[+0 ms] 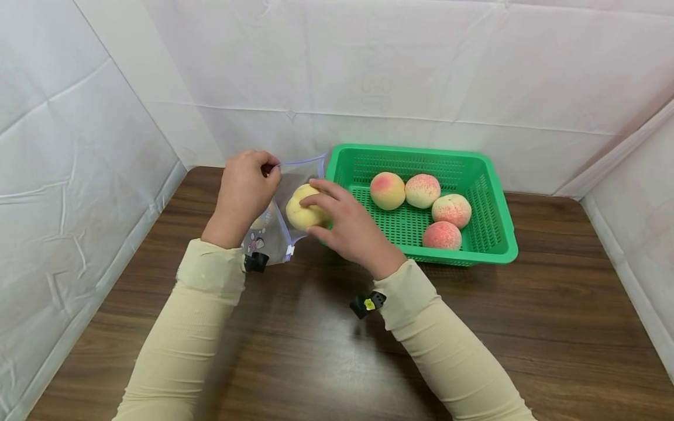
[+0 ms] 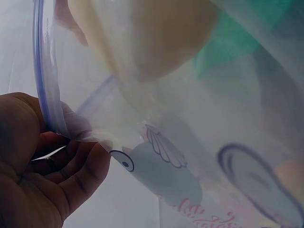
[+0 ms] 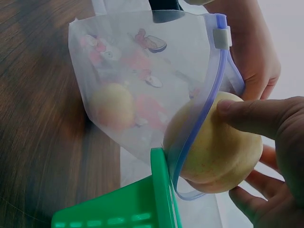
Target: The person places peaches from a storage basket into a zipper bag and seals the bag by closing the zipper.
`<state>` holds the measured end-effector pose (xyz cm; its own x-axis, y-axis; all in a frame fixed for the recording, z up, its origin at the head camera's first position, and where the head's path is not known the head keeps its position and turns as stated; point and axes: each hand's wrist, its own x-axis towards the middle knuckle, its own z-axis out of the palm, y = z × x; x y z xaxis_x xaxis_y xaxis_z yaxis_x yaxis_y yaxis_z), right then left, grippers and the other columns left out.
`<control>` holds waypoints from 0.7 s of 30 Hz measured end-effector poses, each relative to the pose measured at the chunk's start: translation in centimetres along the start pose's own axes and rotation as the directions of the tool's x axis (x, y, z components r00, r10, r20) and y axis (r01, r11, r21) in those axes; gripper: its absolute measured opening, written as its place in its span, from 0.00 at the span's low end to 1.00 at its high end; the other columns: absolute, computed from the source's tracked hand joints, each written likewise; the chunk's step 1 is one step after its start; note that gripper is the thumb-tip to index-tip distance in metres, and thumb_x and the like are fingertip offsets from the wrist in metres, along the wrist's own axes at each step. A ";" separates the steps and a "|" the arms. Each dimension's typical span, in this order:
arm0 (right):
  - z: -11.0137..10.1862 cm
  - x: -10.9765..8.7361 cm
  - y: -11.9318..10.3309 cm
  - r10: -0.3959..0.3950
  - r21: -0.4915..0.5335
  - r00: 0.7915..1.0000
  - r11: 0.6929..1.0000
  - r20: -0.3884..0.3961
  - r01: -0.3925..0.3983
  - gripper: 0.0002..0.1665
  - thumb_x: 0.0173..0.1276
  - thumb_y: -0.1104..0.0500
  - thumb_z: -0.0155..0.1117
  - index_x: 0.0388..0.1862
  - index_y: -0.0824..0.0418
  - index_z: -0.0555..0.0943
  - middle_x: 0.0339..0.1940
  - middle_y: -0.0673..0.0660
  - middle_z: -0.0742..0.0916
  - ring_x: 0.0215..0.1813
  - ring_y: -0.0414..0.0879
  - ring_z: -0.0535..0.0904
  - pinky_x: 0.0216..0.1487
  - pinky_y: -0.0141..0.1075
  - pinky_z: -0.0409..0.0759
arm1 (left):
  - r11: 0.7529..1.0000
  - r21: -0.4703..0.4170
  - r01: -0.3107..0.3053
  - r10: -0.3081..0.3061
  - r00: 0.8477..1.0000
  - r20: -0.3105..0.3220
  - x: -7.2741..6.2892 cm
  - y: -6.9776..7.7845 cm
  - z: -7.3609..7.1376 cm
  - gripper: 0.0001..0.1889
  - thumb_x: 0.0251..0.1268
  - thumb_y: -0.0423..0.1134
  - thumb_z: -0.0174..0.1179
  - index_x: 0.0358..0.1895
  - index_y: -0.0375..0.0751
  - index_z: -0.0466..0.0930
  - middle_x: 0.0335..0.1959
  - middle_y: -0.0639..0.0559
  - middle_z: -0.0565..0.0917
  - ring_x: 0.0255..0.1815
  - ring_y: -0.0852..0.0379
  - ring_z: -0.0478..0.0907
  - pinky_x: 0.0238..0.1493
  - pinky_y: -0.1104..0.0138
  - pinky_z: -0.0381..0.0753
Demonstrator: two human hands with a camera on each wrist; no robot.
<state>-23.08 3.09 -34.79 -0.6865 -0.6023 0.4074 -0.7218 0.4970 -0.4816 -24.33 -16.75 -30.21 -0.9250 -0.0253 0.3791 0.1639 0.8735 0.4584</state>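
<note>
My left hand pinches the far edge of a clear zip bag with a purple seal and printed cartoon figures. In the right hand is a yellow peach, gripped between thumb and fingers. The right wrist view shows this peach partly inside the bag's open mouth. Another peach lies deeper in the bag, blurred by the film. A white slider sits at one end of the seal. From the left wrist, the held peach shows through the film above the pinching fingers.
A green plastic basket stands right of the bag, its left rim close against the bag's mouth. Several pink and yellow peaches lie in it. White sheeting walls the back and sides of the brown wooden table.
</note>
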 end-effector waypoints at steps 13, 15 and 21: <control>-0.3 -0.5 0.2 -0.014 0.006 0.999 1.000 0.033 0.014 0.18 0.65 0.57 0.67 0.53 0.57 0.81 0.67 0.57 0.76 0.69 0.51 0.71 0.68 0.42 0.71 | 1.000 -0.006 -0.012 0.012 1.000 -0.008 -0.1 0.2 -0.2 0.12 0.67 0.33 0.53 0.41 0.31 0.85 0.37 0.38 0.84 0.37 0.44 0.80 0.40 0.54 0.80; -0.4 -0.6 0.4 -0.016 0.004 1.000 1.000 0.019 0.016 0.17 0.65 0.57 0.67 0.52 0.57 0.81 0.66 0.57 0.77 0.68 0.50 0.72 0.67 0.42 0.71 | 1.000 -0.006 -0.012 0.012 1.000 -0.020 -0.1 0.2 -0.3 0.12 0.67 0.33 0.53 0.41 0.31 0.85 0.37 0.38 0.84 0.38 0.44 0.80 0.41 0.54 0.80; -0.7 -1.1 1.3 -0.002 0.012 1.000 1.000 -0.012 0.002 0.15 0.66 0.57 0.65 0.52 0.57 0.82 0.65 0.57 0.78 0.67 0.50 0.73 0.66 0.43 0.72 | 1.000 -0.008 -0.019 0.018 0.999 -0.046 0.0 0.1 -0.4 0.11 0.66 0.33 0.54 0.39 0.31 0.86 0.36 0.38 0.85 0.39 0.44 0.80 0.42 0.54 0.79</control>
<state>-23.33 4.84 -35.33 -0.6860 -0.5960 0.4174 -0.7223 0.4885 -0.4897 -24.16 -16.86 -29.87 -0.9052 -0.0316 0.4239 0.1839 0.8700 0.4575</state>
